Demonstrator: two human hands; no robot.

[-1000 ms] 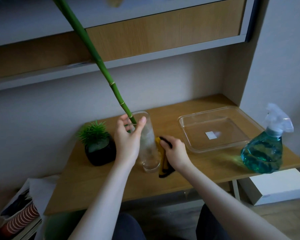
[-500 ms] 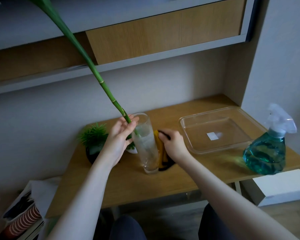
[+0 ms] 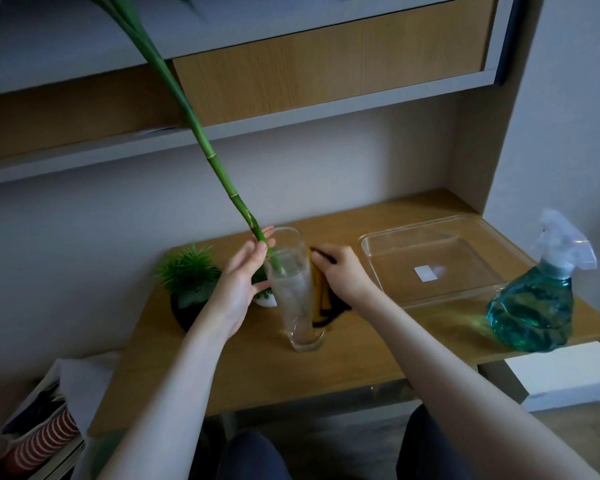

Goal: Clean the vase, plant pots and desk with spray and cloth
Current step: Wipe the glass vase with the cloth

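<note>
A tall clear glass vase (image 3: 296, 292) stands upright on the wooden desk (image 3: 257, 368). A long green bamboo stem (image 3: 201, 133) leans up to the left, its lower end inside the vase mouth. My left hand (image 3: 243, 282) pinches the stem just above the rim. My right hand (image 3: 342, 275) grips a yellow and black cloth (image 3: 321, 299) pressed against the vase's right side. Behind my left hand sit a black pot with a spiky green plant (image 3: 187, 292) and a small white pot (image 3: 266, 301), mostly hidden. The teal spray bottle (image 3: 537, 299) stands at the desk's right edge.
A clear plastic tray (image 3: 437, 261) lies right of the vase. A shelf unit with a wooden drawer front (image 3: 326, 64) hangs above the desk. A white box (image 3: 565, 375) sits under the right edge, and stacked books (image 3: 39, 441) lie on the floor at left.
My left hand let go of the vase body and took the stem at the rim. The stem has risen and tilted further left. The white pot came into view.
</note>
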